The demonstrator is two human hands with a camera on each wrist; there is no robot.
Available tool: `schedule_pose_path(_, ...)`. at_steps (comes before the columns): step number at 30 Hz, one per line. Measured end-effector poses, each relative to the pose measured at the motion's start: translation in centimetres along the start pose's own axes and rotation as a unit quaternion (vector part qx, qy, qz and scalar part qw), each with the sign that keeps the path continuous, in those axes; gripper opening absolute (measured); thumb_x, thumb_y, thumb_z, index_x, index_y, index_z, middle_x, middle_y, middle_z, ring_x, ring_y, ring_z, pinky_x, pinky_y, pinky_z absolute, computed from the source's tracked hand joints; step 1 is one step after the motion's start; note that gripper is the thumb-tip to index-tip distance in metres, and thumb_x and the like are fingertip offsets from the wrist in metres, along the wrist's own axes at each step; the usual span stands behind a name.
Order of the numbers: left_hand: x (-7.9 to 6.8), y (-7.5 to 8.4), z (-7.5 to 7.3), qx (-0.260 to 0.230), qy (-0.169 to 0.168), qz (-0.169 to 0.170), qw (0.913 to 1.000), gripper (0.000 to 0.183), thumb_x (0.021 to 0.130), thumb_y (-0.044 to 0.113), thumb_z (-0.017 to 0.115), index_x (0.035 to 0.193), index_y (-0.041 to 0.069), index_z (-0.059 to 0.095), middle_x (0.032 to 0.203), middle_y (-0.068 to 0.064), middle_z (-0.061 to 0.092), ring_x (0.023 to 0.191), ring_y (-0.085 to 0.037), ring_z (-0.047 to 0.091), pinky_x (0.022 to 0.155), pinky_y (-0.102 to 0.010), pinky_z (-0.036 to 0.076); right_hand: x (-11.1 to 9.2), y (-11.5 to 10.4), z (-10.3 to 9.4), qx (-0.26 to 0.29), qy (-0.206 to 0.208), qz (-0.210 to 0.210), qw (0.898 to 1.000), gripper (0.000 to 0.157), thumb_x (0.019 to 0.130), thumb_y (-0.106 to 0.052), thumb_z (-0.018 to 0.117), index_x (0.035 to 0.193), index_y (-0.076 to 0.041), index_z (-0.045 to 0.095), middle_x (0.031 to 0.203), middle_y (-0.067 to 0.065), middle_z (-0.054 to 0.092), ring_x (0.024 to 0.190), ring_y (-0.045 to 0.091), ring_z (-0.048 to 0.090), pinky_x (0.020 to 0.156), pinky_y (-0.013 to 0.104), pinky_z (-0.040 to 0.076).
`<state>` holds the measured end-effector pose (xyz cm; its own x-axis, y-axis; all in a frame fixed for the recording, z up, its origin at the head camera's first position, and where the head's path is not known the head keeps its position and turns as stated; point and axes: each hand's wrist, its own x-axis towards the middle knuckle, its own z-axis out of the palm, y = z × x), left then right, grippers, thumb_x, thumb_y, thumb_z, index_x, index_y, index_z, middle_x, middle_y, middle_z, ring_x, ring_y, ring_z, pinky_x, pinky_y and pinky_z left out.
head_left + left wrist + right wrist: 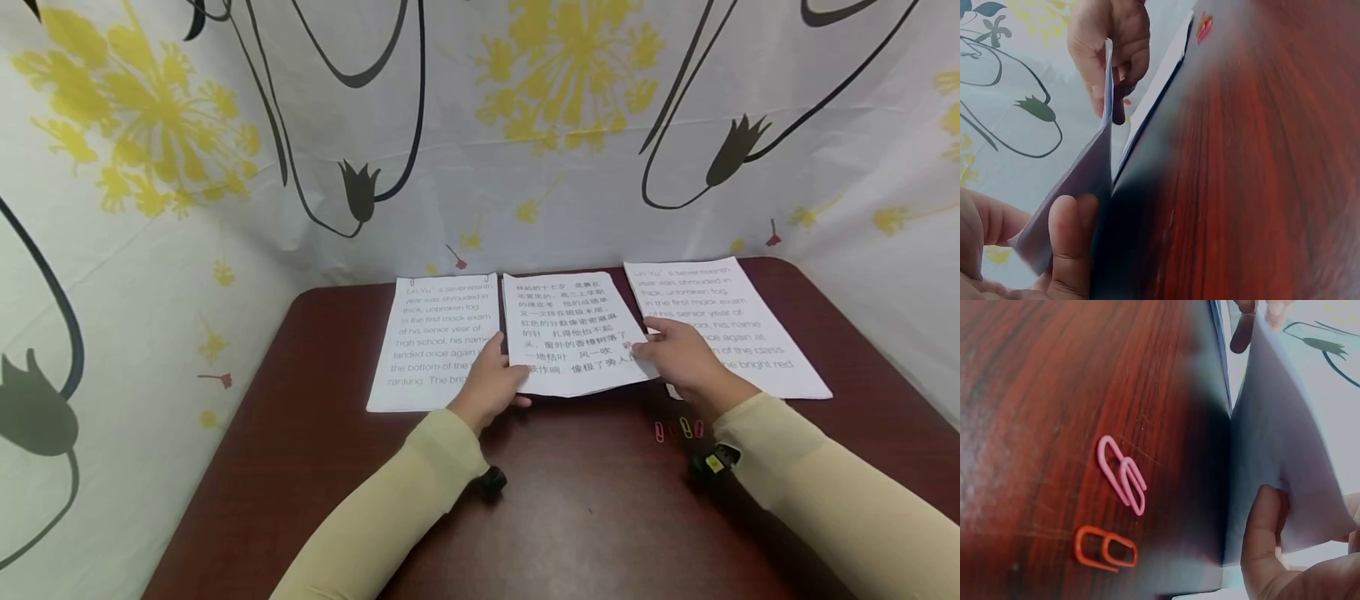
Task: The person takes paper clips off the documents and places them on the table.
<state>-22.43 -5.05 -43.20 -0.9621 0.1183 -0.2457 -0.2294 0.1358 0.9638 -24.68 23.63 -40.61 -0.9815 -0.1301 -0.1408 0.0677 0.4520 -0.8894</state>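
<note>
Both hands pinch a set of paper sheets (pixel 562 325) printed with Chinese characters, in the middle of the table. The left hand (pixel 489 385) holds its near left corner, and the right hand (pixel 686 358) its near right corner. In the left wrist view, the near edge of the sheets (pixel 1079 172) is raised above the table, with fingers on both faces. From the right wrist, the underside of the sheets (pixel 1285 444) shows, blank and slightly bowed, against the fingers of the right hand (pixel 1272 556).
A stack with English text (pixel 431 342) lies to the left, clips at its top edge. Another English stack (pixel 720 308) lies to the right, partly under the right hand. Several coloured paper clips (pixel 686 427) lie near the right wrist. A patterned cloth (pixel 465 192) hangs behind the table (pixel 570 517).
</note>
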Motion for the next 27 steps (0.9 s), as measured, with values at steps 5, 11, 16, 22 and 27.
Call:
schedule_pose_path(5,0.0,0.2,-0.2,0.024,0.013,-0.002,0.9996,0.087,0.100,0.006,0.058,0.171,0.017,0.010,0.144,-0.023,0.059,0.082,-0.022,0.073,0.066,-0.038,0.066,0.0,-0.2,-0.1,-0.002,0.002,0.002,1.000,0.070,0.104,-0.003,0.052,0.161,0.016,0.017,0.144,0.046,0.049,0.095,0.013,0.069,0.072,0.023,0.062)
schedule_pose_path(11,0.0,0.5,-0.2,0.054,0.011,-0.002,0.9985,0.085,0.102,0.013,0.060,0.172,0.019,0.011,0.142,-0.020,0.062,0.078,-0.021,0.073,0.068,-0.037,0.066,-0.2,-0.3,0.0,-0.019,0.007,0.001,1.000,0.071,0.105,-0.004,0.051,0.162,0.015,0.014,0.147,0.044,0.047,0.118,0.035,0.066,0.075,0.023,0.061)
schedule_pose_path(16,0.0,0.6,-0.3,0.078,0.011,0.001,0.9969,0.085,0.102,0.017,0.061,0.171,0.019,0.012,0.142,-0.016,0.063,0.074,-0.021,0.072,0.070,-0.035,0.064,-0.2,-0.3,0.1,-0.022,0.010,0.007,1.000,0.072,0.106,-0.006,0.052,0.163,0.013,0.013,0.152,0.042,0.044,0.131,0.045,0.057,0.078,0.026,0.061)
schedule_pose_path(22,-0.1,0.5,-0.6,0.116,0.019,0.011,0.9930,0.084,0.103,0.023,0.062,0.171,0.019,0.013,0.142,-0.013,0.065,0.077,-0.022,0.070,0.064,-0.033,0.057,-0.7,-0.8,0.2,-0.055,0.014,0.021,0.998,0.076,0.108,-0.017,0.053,0.164,0.010,0.010,0.156,0.042,0.039,0.144,0.054,0.044,0.109,0.058,0.051)
schedule_pose_path(27,-0.4,0.7,-0.9,0.149,0.040,0.022,0.9877,0.082,0.102,0.024,0.059,0.171,0.018,0.014,0.146,-0.012,0.063,0.110,-0.024,0.070,0.083,-0.039,0.061,-1.0,-1.2,0.3,-0.073,0.024,0.017,0.997,0.081,0.108,-0.025,0.053,0.166,0.007,0.007,0.159,0.041,0.034,0.148,0.056,0.037,0.118,0.066,0.038)
